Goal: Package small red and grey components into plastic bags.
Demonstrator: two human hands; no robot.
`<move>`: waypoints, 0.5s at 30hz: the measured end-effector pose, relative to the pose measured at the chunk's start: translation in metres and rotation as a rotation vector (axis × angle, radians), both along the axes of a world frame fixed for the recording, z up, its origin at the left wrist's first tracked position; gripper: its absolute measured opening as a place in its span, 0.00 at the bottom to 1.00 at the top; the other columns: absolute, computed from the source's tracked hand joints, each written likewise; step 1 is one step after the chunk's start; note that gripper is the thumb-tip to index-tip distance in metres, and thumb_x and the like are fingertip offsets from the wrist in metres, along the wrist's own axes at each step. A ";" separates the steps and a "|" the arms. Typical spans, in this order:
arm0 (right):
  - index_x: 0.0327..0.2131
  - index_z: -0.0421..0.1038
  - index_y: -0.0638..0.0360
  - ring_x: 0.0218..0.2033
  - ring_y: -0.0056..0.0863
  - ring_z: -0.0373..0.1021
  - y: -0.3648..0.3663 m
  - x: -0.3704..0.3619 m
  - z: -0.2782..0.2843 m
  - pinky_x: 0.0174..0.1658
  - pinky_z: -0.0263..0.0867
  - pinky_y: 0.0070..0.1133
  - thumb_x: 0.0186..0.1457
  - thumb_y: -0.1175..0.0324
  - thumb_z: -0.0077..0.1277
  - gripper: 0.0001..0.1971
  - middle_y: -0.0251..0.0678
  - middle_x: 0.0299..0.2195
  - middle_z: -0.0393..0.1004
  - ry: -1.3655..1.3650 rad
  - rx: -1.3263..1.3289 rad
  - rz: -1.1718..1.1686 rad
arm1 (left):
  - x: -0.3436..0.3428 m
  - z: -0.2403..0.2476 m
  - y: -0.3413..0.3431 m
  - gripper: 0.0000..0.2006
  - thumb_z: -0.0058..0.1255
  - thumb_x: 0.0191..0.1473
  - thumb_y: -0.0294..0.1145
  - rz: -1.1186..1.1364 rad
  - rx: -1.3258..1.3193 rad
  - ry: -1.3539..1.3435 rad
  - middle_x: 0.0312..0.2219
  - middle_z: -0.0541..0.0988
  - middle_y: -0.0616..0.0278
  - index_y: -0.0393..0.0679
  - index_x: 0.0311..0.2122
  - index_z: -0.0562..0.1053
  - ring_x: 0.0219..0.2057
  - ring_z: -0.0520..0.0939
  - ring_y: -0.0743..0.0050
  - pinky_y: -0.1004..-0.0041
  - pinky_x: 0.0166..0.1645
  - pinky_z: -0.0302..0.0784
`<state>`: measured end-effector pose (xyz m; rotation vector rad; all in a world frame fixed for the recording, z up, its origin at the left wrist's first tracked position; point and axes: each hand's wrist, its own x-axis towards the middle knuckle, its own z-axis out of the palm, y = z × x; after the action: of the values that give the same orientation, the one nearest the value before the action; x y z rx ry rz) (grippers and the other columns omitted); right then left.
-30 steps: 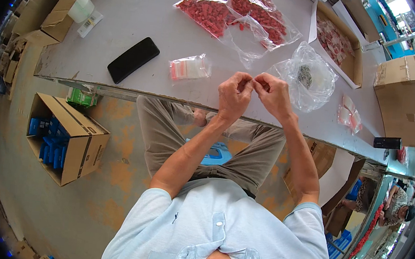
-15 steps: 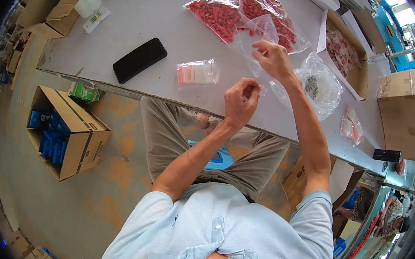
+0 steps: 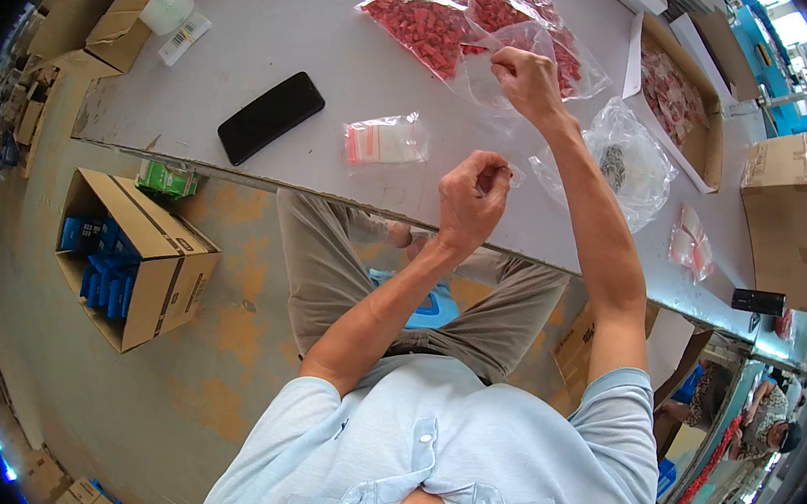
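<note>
Going left to right, we log 1 open carton [image 3: 171, 293] on the floor with blue packs [image 3: 109, 287] inside, mouth facing left. On the table [image 3: 317, 35], 1 black phone [image 3: 271, 118], long axis slanting up to the right. Next, 1 pack of small bags [image 3: 387, 141] lies flat, long axis roughly left to right, red-marked side at left.

Then the big clear bag of red pieces [image 3: 422, 35]: far side of the table, long axis left to right, dipping a little at right, loose plastic end pointing toward the person. Left hand [image 3: 473, 200] is near the table edge, thumb and fingers together, clamped on a small clear bag [image 3: 517, 174]. We have that bag poking out right of the fingertips; its long axis is too small to tell.

Right hand [image 3: 533, 85] reaches over the big bag's loose end, fingers curled, tips pointing left; we can't tell if they grip anything. Beside that forearm, 1 crumpled clear bag [image 3: 652, 174] with dark bits inside, then 1 shallow box [image 3: 711, 136] of red-and-clear packets, long axis running away from the person.
</note>
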<state>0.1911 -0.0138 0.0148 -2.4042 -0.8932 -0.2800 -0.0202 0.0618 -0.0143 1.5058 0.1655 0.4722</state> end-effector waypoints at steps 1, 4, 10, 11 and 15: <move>0.41 0.80 0.60 0.33 0.42 0.81 -0.005 -0.017 0.009 0.40 0.77 0.32 0.59 0.70 0.56 0.09 0.44 0.34 0.84 0.005 -0.003 -0.001 | 0.000 0.001 0.001 0.04 0.58 0.58 0.20 -0.001 -0.003 0.005 0.27 0.84 0.63 0.36 0.38 0.78 0.28 0.82 0.84 0.79 0.34 0.78; 0.38 0.78 0.65 0.29 0.26 0.80 -0.031 -0.084 0.042 0.34 0.76 0.23 0.59 0.73 0.60 0.06 0.39 0.31 0.84 0.424 0.386 -0.074 | 0.001 0.002 -0.004 0.03 0.58 0.58 0.20 0.019 0.067 -0.006 0.27 0.84 0.63 0.35 0.38 0.78 0.28 0.82 0.85 0.80 0.34 0.78; 0.37 0.76 0.68 0.26 0.16 0.76 -0.083 -0.164 0.054 0.29 0.73 0.18 0.59 0.76 0.60 0.05 0.34 0.28 0.81 0.677 0.576 -0.067 | 0.003 0.001 -0.004 0.03 0.58 0.59 0.21 -0.001 0.016 0.003 0.26 0.84 0.64 0.34 0.38 0.78 0.28 0.81 0.87 0.80 0.34 0.77; 0.38 0.76 0.67 0.26 0.16 0.76 -0.084 -0.171 0.047 0.29 0.73 0.18 0.58 0.76 0.61 0.06 0.33 0.27 0.81 0.680 0.523 -0.097 | 0.002 0.003 -0.005 0.03 0.58 0.59 0.22 -0.007 0.023 0.004 0.26 0.84 0.64 0.34 0.38 0.78 0.28 0.80 0.87 0.80 0.34 0.77; 0.40 0.77 0.65 0.25 0.17 0.76 -0.071 -0.176 0.029 0.30 0.73 0.20 0.56 0.76 0.61 0.08 0.36 0.24 0.80 0.435 0.284 -0.172 | -0.001 -0.001 -0.004 0.04 0.58 0.59 0.22 -0.034 0.111 -0.036 0.26 0.84 0.63 0.35 0.39 0.79 0.28 0.81 0.85 0.79 0.34 0.78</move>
<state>0.0155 -0.0845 0.0441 -2.1556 -0.4188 0.0537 -0.0208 0.0580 -0.0151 1.6055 0.0863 0.4877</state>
